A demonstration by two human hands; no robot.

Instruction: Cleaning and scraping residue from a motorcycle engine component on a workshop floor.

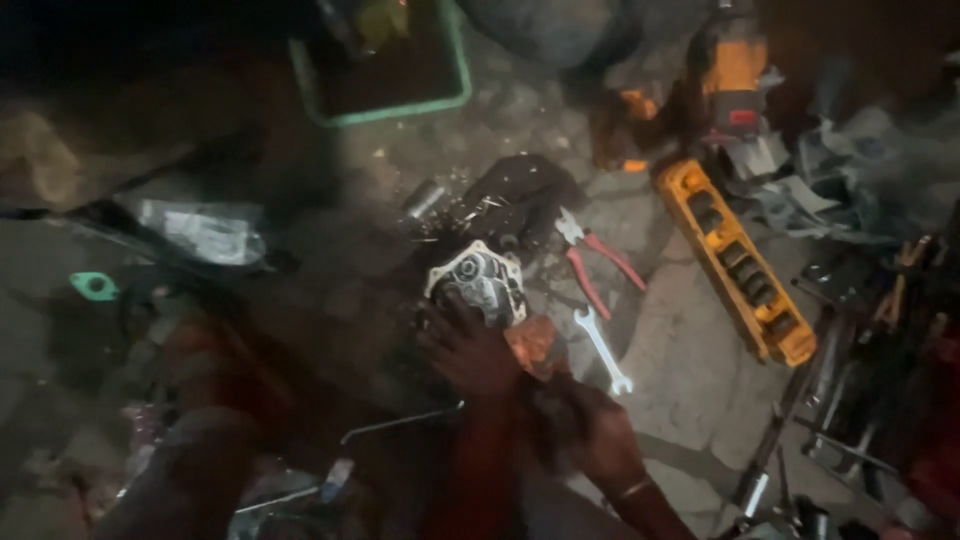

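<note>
A silvery round metal engine part (478, 278) lies on the stone floor in the middle of the head view. My left hand (465, 348) grips its near edge, fingers curled over the casting. Just right of it my right hand (588, 428), a thin bangle on its wrist, is closed around a reddish-brown lump (531, 345) that touches the part's lower right side. What this lump is stays unclear in the dim light. A dark, greasy block (520, 190) sits directly behind the engine part.
Red-handled pliers (600, 265) and a silver spanner (603, 352) lie just right of the part. Farther right are a long yellow socket rail (742, 268), an orange power tool (735, 70) and several metal rods (830, 400). A green tray (385, 80) stands behind; a green gasket (95, 287) lies left.
</note>
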